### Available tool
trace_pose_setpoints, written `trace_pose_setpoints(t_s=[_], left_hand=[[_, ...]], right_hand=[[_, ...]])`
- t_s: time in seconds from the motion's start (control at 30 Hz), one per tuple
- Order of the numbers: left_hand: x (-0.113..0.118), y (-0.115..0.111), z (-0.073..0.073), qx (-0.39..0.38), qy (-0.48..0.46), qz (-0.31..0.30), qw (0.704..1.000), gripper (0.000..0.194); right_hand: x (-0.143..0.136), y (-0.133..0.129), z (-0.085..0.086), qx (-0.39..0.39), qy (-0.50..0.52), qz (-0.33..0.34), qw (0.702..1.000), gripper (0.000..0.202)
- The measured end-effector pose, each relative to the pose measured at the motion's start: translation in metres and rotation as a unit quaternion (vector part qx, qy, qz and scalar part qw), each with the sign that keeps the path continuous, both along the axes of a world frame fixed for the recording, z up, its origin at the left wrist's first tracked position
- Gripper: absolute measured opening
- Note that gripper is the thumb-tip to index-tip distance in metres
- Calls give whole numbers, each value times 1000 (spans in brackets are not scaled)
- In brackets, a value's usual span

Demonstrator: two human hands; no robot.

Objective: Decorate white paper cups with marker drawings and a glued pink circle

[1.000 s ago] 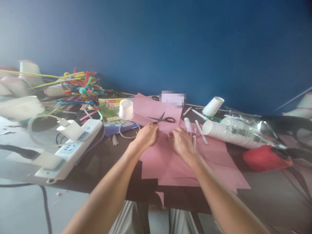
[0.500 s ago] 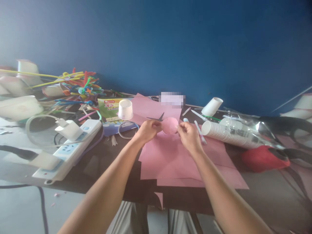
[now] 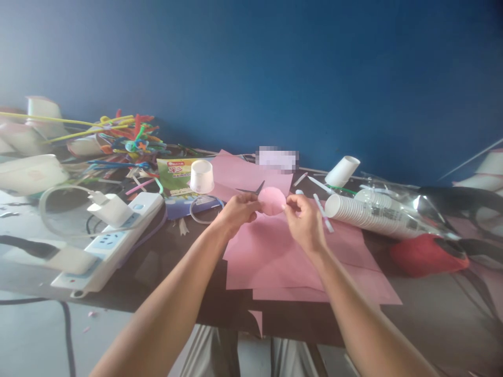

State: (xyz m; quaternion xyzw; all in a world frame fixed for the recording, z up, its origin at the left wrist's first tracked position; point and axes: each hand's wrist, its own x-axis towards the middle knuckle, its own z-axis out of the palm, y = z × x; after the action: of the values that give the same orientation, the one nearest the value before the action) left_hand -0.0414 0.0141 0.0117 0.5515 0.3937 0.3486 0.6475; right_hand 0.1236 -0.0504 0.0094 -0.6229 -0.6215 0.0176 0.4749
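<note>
A round pink paper disc point(image 3: 272, 201) is held up between both hands over several pink sheets point(image 3: 283, 256). My left hand point(image 3: 241, 209) pinches its left edge, and my right hand point(image 3: 302, 214) pinches the right edge between thumb and finger. Behind the left fingers lie dark scissors point(image 3: 257, 187), partly hidden by the hand. A white paper cup point(image 3: 201, 177) stands upside down on a green and blue packet point(image 3: 176, 180), to the left of the disc.
On the left are a white power strip point(image 3: 113, 238) with plugs and colourful pipe cleaners point(image 3: 137, 136). At right lie markers point(image 3: 323, 209), a stack of paper cups point(image 3: 365, 214) and a red object point(image 3: 424, 255). A blue wall point(image 3: 251, 73) rises behind.
The disc has shifted very slightly left and up. My right fingers have moved a little left along with it, and both hands still hold it.
</note>
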Motion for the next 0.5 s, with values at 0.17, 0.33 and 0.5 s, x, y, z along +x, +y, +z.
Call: trace_pose_setpoints(t_s=[0.17, 0.33, 0.5], left_hand=[[1, -1, 0, -59, -40, -13, 997, 18], [7, -6, 2, -107, -62, -16, 992, 14], [10, -8, 3, -115, -70, -14, 991, 16]], right_hand=[[-1, -1, -2, 45, -52, -17, 998, 5], [-4, -2, 1, 41, 3, -26, 999, 4], [-9, -3, 6, -18, 101, 6, 995, 5]])
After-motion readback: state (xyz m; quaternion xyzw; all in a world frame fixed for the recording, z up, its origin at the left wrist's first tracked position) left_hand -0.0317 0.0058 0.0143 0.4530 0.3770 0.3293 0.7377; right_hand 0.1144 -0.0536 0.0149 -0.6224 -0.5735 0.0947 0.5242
